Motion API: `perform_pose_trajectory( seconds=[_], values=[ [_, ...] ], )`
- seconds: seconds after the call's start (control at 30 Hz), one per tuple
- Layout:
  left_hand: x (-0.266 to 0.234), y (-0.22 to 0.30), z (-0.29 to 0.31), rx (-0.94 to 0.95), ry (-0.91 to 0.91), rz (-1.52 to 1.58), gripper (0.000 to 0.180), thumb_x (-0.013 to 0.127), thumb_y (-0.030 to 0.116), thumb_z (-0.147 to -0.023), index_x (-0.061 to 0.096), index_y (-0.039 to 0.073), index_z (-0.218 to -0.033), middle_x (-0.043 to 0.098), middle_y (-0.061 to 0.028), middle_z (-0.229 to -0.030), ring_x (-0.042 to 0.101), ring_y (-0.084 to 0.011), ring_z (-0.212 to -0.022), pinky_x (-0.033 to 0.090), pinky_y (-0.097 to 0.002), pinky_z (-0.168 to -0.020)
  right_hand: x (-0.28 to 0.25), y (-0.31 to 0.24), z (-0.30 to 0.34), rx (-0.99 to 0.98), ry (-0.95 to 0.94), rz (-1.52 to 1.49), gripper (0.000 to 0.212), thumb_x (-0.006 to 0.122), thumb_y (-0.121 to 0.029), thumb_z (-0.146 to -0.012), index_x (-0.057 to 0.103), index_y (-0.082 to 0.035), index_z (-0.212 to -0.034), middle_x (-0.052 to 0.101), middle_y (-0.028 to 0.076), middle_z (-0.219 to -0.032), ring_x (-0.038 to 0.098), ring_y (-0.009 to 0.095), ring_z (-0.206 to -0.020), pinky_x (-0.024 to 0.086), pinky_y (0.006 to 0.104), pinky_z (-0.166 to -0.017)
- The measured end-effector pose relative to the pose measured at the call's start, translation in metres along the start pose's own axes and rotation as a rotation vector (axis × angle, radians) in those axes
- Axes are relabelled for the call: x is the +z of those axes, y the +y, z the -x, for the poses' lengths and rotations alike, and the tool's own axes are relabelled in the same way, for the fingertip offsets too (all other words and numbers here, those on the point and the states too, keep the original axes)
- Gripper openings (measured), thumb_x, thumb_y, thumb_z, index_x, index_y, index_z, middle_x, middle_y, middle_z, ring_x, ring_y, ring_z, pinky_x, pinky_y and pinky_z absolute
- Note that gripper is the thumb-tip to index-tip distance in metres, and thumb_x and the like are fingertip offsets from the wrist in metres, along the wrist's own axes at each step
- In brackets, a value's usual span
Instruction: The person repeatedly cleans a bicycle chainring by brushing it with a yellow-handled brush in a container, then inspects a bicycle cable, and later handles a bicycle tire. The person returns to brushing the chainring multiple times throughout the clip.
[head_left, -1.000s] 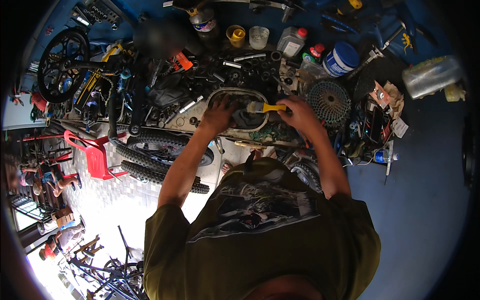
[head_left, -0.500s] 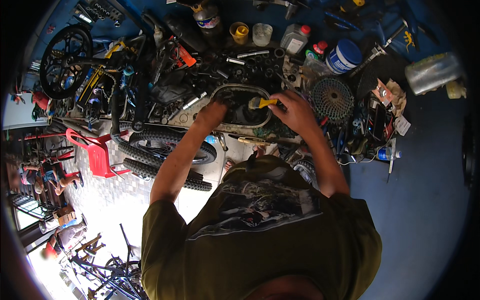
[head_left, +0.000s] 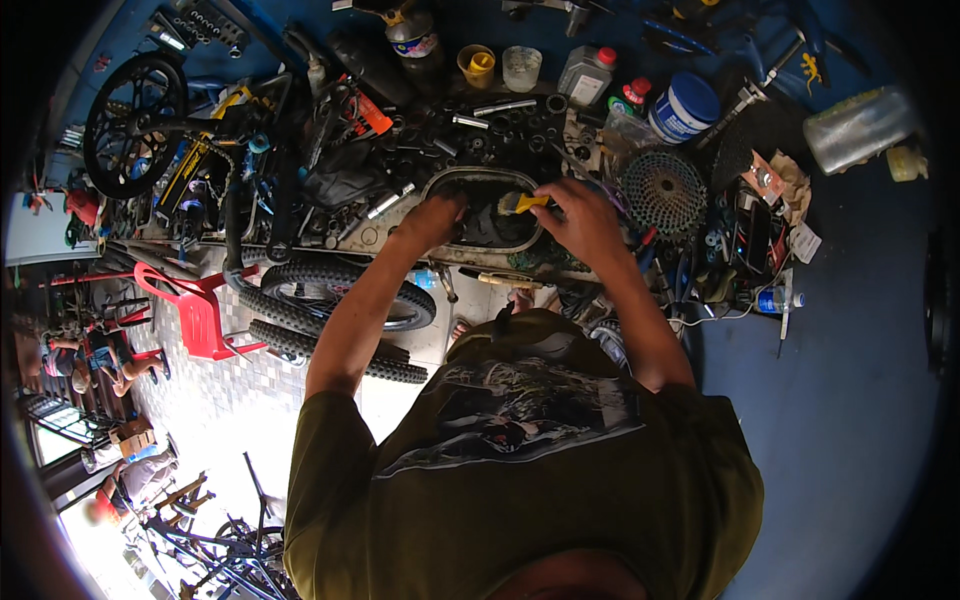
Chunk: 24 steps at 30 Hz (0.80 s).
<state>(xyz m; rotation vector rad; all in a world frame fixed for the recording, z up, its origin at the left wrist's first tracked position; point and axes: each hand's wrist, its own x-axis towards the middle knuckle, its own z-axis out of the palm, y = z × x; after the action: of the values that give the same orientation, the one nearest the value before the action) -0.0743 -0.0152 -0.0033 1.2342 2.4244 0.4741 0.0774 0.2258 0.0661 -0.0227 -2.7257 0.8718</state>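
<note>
My right hand (head_left: 578,216) pinches the yellow handle of a paintbrush (head_left: 524,204). The brush's pale bristles point left over an oblong basin (head_left: 486,171) with a light rim and dark contents. At the basin's left end, my left hand (head_left: 434,222) is closed with curled fingers. Whatever it grips is dark and hidden by the hand. A chrome socket tool (head_left: 390,201) lies just beyond my left wrist. To the right of my right hand rests a large bicycle cassette (head_left: 664,194).
Small parts and tools crowd the bench. Behind stand a blue-and-white tub (head_left: 686,108), a red-capped bottle (head_left: 587,77) and a yellow cup (head_left: 477,66). A black crankset (head_left: 134,122) is at left. Below are a tyred wheel (head_left: 405,307) and a red chair (head_left: 205,318); people sit farther off.
The brush and my right hand have shifted slightly left. My left hand has turned a little at the basin's left end, still closed.
</note>
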Motion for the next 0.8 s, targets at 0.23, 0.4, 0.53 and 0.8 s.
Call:
perform_pose_trajectory(
  seconds=[0.23, 0.4, 0.53, 0.8],
  values=[
    [0.011, -0.014, 0.001, -0.196, 0.113, 0.499, 0.019, 0.067, 0.001, -0.083, 0.066, 0.003, -0.102, 0.072, -0.0125, -0.091, 0.07, -0.0239, -0.082, 0.055, -0.0342, -0.07, -0.007, -0.009, 0.002, 0.037, 0.002, -0.032, 0.024, 0.075, -0.029, -0.086, 0.068, -0.01, -0.1, 0.065, 0.007, -0.089, 0.066, 0.027, -0.071, 0.051, 0.0394, -0.062],
    [-0.002, -0.001, 0.003, -0.317, 0.209, 1.055, 0.016, 0.065, 0.008, -0.09, 0.071, -0.001, -0.103, 0.073, -0.0087, -0.088, 0.07, -0.0161, -0.077, 0.056, -0.0284, -0.065, -0.003, -0.013, 0.001, 0.109, 0.003, -0.08, 0.03, 0.077, -0.035, -0.085, 0.068, -0.009, -0.099, 0.067, 0.009, -0.09, 0.066, 0.027, -0.07, 0.051, 0.0386, -0.062],
    [-0.008, 0.021, 0.006, -0.367, 0.268, 1.267, 0.024, 0.064, 0.018, -0.095, 0.07, -0.002, -0.107, 0.072, -0.0106, -0.09, 0.07, -0.0172, -0.079, 0.057, -0.0285, -0.065, 0.016, -0.005, 0.0, 0.165, -0.056, -0.193, 0.035, 0.08, -0.038, -0.081, 0.069, -0.011, -0.1, 0.067, 0.01, -0.089, 0.066, 0.028, -0.07, 0.052, 0.0392, -0.064],
    [0.005, 0.035, 0.01, -0.475, 0.346, 1.362, 0.026, 0.065, 0.018, -0.094, 0.069, -0.003, -0.109, 0.072, -0.0115, -0.095, 0.069, -0.0162, -0.079, 0.058, -0.0283, -0.065, 0.054, 0.02, -0.01, -0.043, -0.078, -0.228, 0.03, 0.079, -0.037, -0.081, 0.07, -0.012, -0.094, 0.069, 0.012, -0.087, 0.068, 0.031, -0.073, 0.053, 0.0385, -0.065]
  ],
)
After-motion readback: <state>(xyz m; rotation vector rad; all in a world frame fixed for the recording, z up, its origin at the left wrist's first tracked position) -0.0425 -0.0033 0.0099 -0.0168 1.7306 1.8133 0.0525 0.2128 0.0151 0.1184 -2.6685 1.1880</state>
